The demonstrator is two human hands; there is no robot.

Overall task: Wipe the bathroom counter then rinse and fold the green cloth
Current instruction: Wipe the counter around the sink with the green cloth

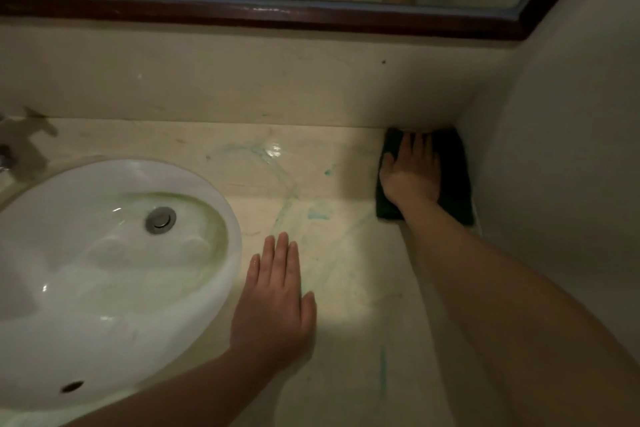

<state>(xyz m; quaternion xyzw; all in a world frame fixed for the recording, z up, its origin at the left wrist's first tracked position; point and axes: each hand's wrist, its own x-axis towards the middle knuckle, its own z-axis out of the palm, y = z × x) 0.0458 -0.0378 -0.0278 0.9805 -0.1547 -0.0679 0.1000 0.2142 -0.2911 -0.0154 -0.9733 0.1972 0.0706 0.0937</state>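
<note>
The dark green cloth [453, 177] lies flat in the far right corner of the beige counter [346, 305], against the back wall and side wall. My right hand [412, 173] presses flat on the cloth, fingers spread toward the back wall. My left hand [275, 302] rests flat on the bare counter beside the sink's right rim, fingers together, holding nothing. Blue-green streaks and smears [318, 211] mark the counter between the two hands.
A white oval sink [214, 218] with a metal drain [160, 219] fills the left side. Part of a tap [7, 156] shows at the far left edge. A dark-framed mirror [263, 15] runs above the backsplash. The side wall closes off the right.
</note>
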